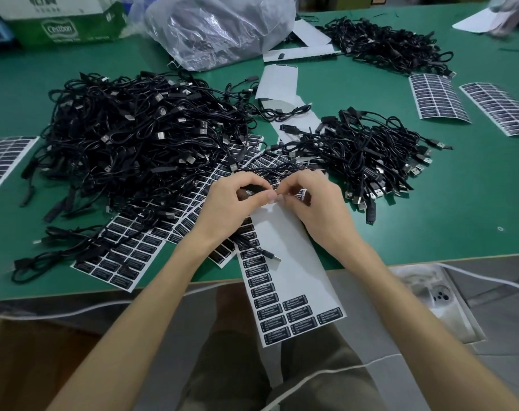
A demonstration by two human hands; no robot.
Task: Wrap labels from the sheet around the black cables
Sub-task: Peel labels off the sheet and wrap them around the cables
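Observation:
My left hand [237,203] grips the thick black part of a cable [253,189] between thumb and curled fingers. My right hand [311,203] pinches a black label [301,193] against the same cable, just right of the left thumb. The cable's USB end [271,256] trails down onto the label sheet [296,262], which is mostly peeled white backing and hangs over the table's front edge onto my lap. A large heap of black cables [139,137] lies to the left. A smaller pile [368,155] lies to the right.
Full label sheets [127,256] lie under the left heap, with more sheets at the far right [437,96] and at the left edge [3,161]. A clear plastic bag [216,25], a green carton [65,25] and another cable pile [388,46] sit at the back of the green table [459,218].

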